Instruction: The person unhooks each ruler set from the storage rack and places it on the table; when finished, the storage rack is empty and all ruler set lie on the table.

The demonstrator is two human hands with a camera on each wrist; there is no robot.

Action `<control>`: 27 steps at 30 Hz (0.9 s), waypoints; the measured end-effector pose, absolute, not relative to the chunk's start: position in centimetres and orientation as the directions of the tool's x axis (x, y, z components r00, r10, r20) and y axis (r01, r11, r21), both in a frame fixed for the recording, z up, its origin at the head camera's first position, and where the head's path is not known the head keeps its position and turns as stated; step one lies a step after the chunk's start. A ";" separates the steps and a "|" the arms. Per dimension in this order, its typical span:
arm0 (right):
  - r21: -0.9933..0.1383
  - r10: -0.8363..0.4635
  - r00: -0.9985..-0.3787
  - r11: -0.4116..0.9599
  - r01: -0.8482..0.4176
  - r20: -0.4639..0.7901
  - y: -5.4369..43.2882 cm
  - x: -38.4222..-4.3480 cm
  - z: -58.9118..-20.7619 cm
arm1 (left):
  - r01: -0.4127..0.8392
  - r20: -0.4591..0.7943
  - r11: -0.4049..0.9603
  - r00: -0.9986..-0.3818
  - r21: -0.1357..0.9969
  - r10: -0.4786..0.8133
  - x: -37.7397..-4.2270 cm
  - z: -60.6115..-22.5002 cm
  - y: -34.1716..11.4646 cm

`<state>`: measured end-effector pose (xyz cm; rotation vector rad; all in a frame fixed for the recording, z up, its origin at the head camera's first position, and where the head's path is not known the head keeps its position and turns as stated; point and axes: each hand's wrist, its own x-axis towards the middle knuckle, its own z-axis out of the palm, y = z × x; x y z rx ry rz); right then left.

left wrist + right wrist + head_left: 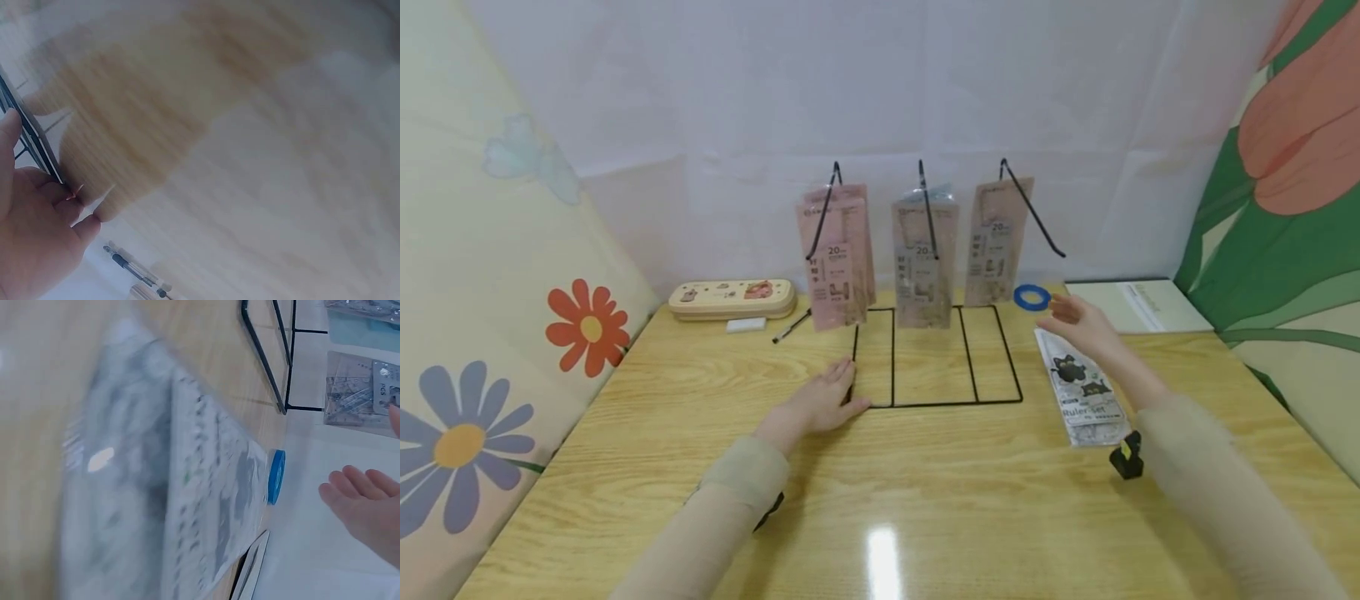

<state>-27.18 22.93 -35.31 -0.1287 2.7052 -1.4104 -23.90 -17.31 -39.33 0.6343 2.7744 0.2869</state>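
A black wire display rack (936,406) stands on the table, with flat pink and clear packs (841,258) hanging from its three hooks. My left hand (816,400) rests at the front left corner of its base, thumb by the front bar and fingers along the side bar. In the left wrist view, that hand (44,231) touches the black bars. My right hand (1086,327) is raised beside the blue ring (1032,297), fingers loosely bent and holding nothing. Below it lies a clear packet labelled Ruler Set (1082,392), seen large and blurred in the right wrist view.
At the back left sit a cream pencil case (733,300), a white eraser (746,325) and a pen (792,327). A pale notebook (1150,307) lies at the back right. White cloth (737,100) hangs behind the table.
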 end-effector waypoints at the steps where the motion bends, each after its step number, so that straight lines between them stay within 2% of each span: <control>1: -0.832 -0.120 -0.992 0.553 -0.040 -0.033 22.6 -27.7 -35.3 | 0.391 -0.229 0.886 -0.865 0.249 0.446 -23.9 -39.3 -17.3; 12: -0.881 -0.101 -0.995 0.472 -0.026 -0.024 19.5 -31.4 -34.7 | 0.393 -0.230 0.885 -0.864 0.248 0.448 -23.9 -39.3 -17.3; 27: -0.938 -0.003 -0.997 0.340 0.073 -0.078 17.1 -32.6 -33.9 | 0.367 -0.246 0.896 -0.871 0.251 0.426 -23.7 -39.0 -17.3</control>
